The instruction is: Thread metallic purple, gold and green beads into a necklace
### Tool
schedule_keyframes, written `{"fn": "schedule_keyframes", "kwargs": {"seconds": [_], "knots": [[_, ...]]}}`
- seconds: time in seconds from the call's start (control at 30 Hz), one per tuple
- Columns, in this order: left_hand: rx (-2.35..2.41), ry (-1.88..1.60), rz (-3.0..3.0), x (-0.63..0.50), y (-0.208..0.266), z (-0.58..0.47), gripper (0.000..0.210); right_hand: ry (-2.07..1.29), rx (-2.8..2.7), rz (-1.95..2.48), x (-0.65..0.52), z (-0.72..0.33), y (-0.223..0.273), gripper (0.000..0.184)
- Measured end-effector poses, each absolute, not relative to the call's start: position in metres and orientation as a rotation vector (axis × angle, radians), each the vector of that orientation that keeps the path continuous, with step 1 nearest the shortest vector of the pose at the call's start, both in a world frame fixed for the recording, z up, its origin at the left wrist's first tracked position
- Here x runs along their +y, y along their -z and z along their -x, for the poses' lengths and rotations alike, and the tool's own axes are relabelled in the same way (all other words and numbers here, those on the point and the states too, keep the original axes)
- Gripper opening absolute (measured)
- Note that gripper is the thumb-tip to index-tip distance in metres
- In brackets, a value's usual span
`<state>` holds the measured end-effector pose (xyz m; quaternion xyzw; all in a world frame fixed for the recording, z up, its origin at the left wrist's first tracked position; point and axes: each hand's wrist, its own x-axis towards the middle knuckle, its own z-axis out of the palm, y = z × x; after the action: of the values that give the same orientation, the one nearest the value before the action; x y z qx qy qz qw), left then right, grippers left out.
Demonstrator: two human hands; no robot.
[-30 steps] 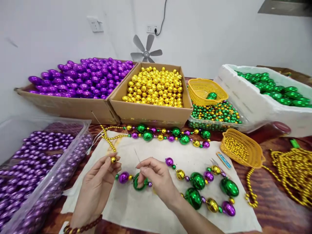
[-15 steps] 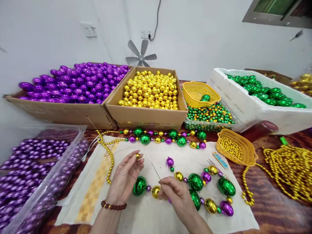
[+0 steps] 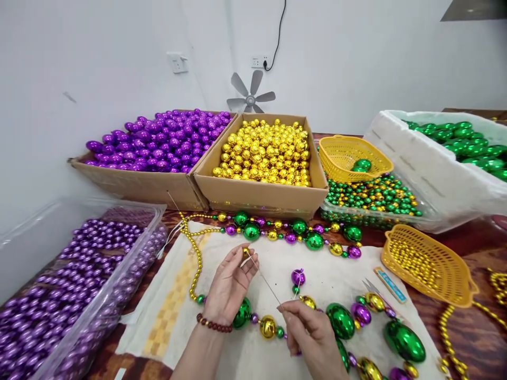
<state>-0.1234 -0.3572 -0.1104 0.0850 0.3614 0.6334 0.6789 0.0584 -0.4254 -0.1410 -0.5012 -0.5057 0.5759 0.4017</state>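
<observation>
Between the fingertips of my left hand (image 3: 228, 287) is a small gold bead (image 3: 246, 252). A long thin needle (image 3: 266, 281) is pinched in my right hand (image 3: 309, 330), and its far tip meets the bead; whether it has entered the hole I cannot tell. Under and beside my hands lies a strand of large beads on a white cloth (image 3: 222, 356). It includes a green bead (image 3: 242, 314), a gold bead (image 3: 268, 327) and, past my right hand, a green oval bead (image 3: 340, 320). A purple bead (image 3: 298, 276) with thread on it lies beyond my right hand.
A finished-looking bead strand (image 3: 315, 241) lies along the cloth's back edge. Behind stand a box of purple beads (image 3: 146, 186) and a box of gold beads (image 3: 261, 196). Scissors (image 3: 371, 287) and a yellow basket (image 3: 447, 290) are at right, a clear purple-bead bin (image 3: 106, 311) at left.
The needle's tip was apart from the gold bead and now meets it, as my hands have come closer together. The view has turned left, so the scene sits farther right.
</observation>
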Motion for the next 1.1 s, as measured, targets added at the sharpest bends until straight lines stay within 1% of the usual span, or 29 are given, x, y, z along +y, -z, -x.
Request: {"fn": "schedule_keyframes", "kwargs": {"seconds": [0.33,0.53,0.6,0.7,0.8,0.9,0.93,1.03,1.1], "knots": [[0.868,-1.479,-0.157,-0.355,0.112,0.124,0.020,-1.418,-1.367,1.316,-0.422,-0.057,0.137,0.038],[0.902,-1.469,-0.294,-0.360,0.109,0.123,0.033,-1.419,-1.387,1.334,-0.418,-0.052,0.142,0.043],[0.916,-1.423,-0.307,-0.363,0.109,0.119,0.033,-1.415,-1.454,1.316,-0.413,-0.049,0.142,0.039],[0.960,-1.335,-0.360,-0.368,0.107,0.113,0.028,-1.407,-1.557,1.262,-0.403,-0.045,0.139,0.028],[0.999,-1.303,-0.423,-0.372,0.103,0.108,0.025,-1.503,-1.555,1.172,-0.396,-0.043,0.137,0.027],[1.074,-1.282,-0.533,-0.373,0.102,0.105,0.025,-1.597,-1.391,1.174,-0.391,-0.043,0.142,0.024],[1.095,-1.255,-0.592,-0.372,0.103,0.105,0.026,-1.609,-1.303,1.193,-0.389,-0.043,0.146,0.027],[1.125,-1.154,-0.775,-0.368,0.107,0.107,0.032,-1.632,-1.024,1.209,-0.381,-0.043,0.159,0.042],[1.192,-1.155,-0.856,-0.362,0.105,0.112,0.033,-1.652,-0.877,1.203,-0.377,-0.043,0.164,0.051]]}}
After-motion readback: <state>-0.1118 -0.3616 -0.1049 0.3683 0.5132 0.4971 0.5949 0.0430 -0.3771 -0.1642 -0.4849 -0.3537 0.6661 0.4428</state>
